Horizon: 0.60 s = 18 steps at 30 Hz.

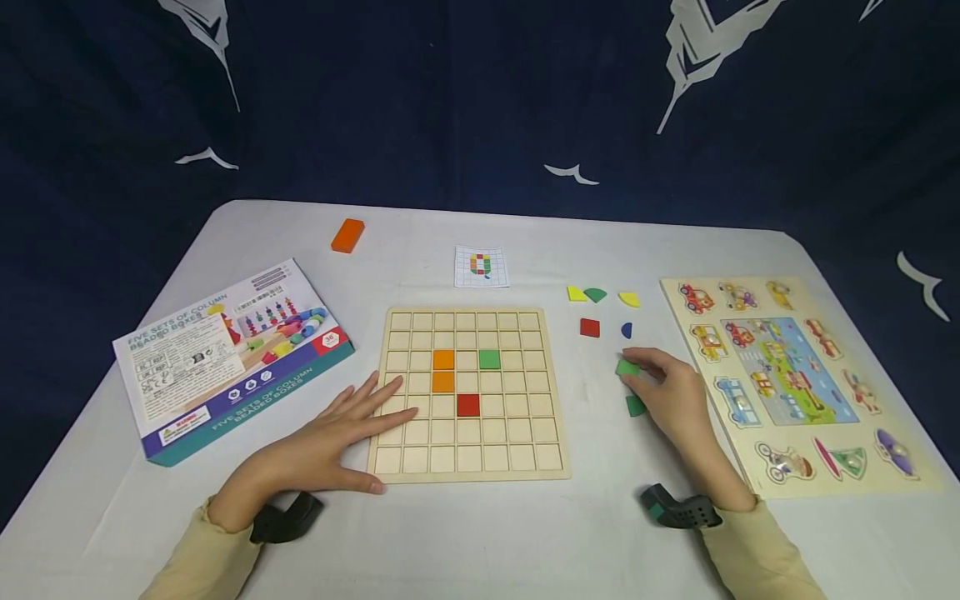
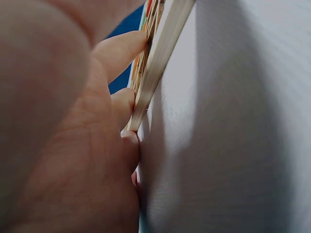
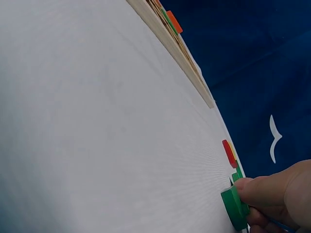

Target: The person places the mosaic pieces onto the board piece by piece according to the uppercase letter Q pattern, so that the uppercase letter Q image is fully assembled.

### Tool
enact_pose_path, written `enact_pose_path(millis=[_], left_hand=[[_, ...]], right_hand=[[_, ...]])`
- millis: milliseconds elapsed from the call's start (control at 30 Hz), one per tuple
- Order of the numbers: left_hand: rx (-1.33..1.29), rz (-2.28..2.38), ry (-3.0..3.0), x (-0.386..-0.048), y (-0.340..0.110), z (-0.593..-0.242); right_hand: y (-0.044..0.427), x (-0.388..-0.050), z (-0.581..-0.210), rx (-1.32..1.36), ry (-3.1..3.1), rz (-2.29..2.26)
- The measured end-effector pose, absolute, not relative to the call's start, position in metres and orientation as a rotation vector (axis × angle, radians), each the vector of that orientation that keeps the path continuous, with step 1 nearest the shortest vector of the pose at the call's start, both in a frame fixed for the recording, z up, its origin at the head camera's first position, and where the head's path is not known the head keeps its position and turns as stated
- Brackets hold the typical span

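Observation:
A wooden grid board holds two orange squares, a green square and a red square. My left hand lies spread over its left edge, fingertips on the board; in the left wrist view the fingers touch the board's side. Right of the board, my right hand pinches a green piece between thumb and fingertips. Another green piece lies just below it. In the right wrist view the hand is beside a green piece.
Beyond my right hand lie a red square, a blue piece, yellow pieces and a green quarter. A pattern card is behind the board. A box stands left, an orange block back left, a picture puzzle right.

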State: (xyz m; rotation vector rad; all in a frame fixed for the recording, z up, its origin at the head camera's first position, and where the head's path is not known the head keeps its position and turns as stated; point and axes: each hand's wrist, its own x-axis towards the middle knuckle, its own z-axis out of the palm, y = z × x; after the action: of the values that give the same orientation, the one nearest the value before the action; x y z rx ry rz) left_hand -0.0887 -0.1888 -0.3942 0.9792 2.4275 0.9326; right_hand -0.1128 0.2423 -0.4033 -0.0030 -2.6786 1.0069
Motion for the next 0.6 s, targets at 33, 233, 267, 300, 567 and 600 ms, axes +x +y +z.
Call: enact_pose_path(millis=[33,233,267,300,567,600], left_hand=[[0.979,0.931,2.429,-0.089,-0.189,-0.394],[0.964,0.912,2.435,-0.089,-0.19,-0.393],[0.962,0.911,2.434,-0.089,-0.19,-0.393],[0.961,0.911,2.434,-0.089,-0.19,-0.393],[0.974,0.926,2.429,-0.089,-0.189,-0.394],[0.972,0.926,2.429,-0.089,-0.189,-0.394]], right_hand=[[0.242,-0.113,-0.403,0.001,-2.673,1.002],[0.241,-0.114,-0.4,0.002,-2.665,1.016],[0.24,-0.115,-0.398,0.005,-2.662,1.025],[0.239,-0.116,-0.396,0.012,-2.656,1.036],[0.209,-0.126,-0.377,0.205,-2.596,1.241],[0.204,-0.128,-0.375,0.252,-2.585,1.272]])
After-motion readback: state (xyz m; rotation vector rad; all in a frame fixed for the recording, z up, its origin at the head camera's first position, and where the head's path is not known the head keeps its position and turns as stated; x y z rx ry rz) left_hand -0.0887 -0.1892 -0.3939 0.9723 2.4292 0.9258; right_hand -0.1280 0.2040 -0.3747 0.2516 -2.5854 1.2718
